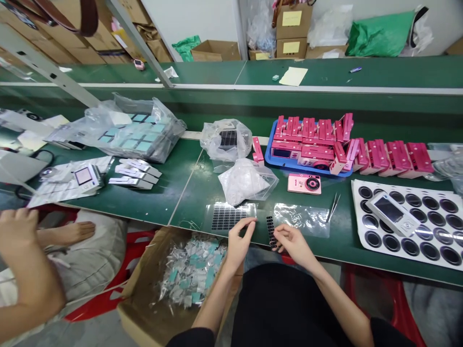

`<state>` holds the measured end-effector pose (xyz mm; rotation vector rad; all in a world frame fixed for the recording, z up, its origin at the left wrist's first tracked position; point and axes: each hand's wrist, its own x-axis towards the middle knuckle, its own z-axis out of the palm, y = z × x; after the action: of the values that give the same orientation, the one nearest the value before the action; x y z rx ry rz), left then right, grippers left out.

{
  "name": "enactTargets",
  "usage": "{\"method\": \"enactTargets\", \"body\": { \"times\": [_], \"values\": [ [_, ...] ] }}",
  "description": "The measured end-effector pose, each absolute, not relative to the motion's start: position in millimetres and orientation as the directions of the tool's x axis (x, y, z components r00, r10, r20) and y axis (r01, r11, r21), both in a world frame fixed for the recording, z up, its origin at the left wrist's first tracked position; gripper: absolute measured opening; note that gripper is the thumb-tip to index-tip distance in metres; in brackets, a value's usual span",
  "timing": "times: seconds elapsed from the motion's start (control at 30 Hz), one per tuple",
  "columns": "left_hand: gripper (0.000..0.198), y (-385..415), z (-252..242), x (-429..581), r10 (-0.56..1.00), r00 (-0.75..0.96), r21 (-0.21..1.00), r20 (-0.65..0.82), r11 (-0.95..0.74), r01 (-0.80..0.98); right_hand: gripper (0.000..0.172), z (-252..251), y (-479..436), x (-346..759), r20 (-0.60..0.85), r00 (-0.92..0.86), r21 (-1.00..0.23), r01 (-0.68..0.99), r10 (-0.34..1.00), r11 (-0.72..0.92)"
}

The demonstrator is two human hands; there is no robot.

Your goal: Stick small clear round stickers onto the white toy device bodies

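My right hand (294, 245) holds a narrow strip of small black stickers (270, 231) upright by its right edge, over the front edge of the table. Just left of it is my left hand (239, 243), its thumb and index finger brought together at the tips; anything between them is too small to make out. Behind my left hand lies a sheet of small black stickers (227, 215). A clear flat plastic bag (304, 218) lies behind my right hand, with metal tweezers (333, 207) on its right end. Farther back rests a pink camera (304, 183).
A blue tray (307, 168) holds several pink cameras. At right, a white camera (392, 213) lies on a sheet of black rings (372, 238). Plastic bags (244, 183) stand mid-table. Below is a carton (144, 294) of film scraps. Another person's arm (27, 270) is at left.
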<state>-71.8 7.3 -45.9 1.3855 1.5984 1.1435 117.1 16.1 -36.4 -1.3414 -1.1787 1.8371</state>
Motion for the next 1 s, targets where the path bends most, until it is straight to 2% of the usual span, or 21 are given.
{"method": "enactTargets", "body": {
  "times": [0.17, 0.27, 0.37, 0.43, 0.63, 0.83, 1.0],
  "values": [
    [0.033, 10.3, -47.1, -45.4, 0.996, -0.091, 0.957, -0.022, 0.048, 0.285, 0.038, -40.4, 7.7, 114.4, -0.357, -0.31, -0.934, 0.106, 0.881, -0.342],
    [0.034, 17.7, -53.4, -46.0, 0.994, -0.11, 0.941, 0.001, 0.036, 0.337, 0.023, -38.7, 16.5, 112.1, -0.218, -0.267, -0.947, 0.288, 0.939, -0.138],
    [0.03, 26.4, -62.1, -53.5, 0.987, -0.148, 0.892, 0.07, 0.004, 0.452, 0.018, -34.5, 35.9, 107.9, -0.076, -0.25, -0.8, 0.593, 0.965, 0.091],
    [0.03, 29.6, -67.7, -59.3, 0.977, -0.166, 0.838, 0.132, -0.021, 0.546, 0.018, -32.9, 50.6, 104.0, -0.043, -0.264, -0.699, 0.697, 0.964, 0.16],
    [0.03, 28.6, -73.9, -74.4, 0.976, -0.058, 0.665, 0.21, -0.099, 0.74, 0.02, -36.0, 82.2, 91.8, -0.079, -0.411, -0.564, 0.77, 0.908, 0.299],
    [0.042, 40.5, -67.0, -81.6, 0.984, 0.103, 0.527, 0.148, -0.167, 0.833, 0.018, -31.5, 98.0, 84.4, -0.174, -0.501, -0.49, 0.791, 0.848, 0.367],
    [0.045, 47.2, -59.7, -84.4, 0.987, 0.142, 0.459, 0.078, -0.162, 0.874, 0.019, -29.4, 101.6, 79.5, -0.229, -0.491, -0.469, 0.813, 0.841, 0.346]
  ]
}}
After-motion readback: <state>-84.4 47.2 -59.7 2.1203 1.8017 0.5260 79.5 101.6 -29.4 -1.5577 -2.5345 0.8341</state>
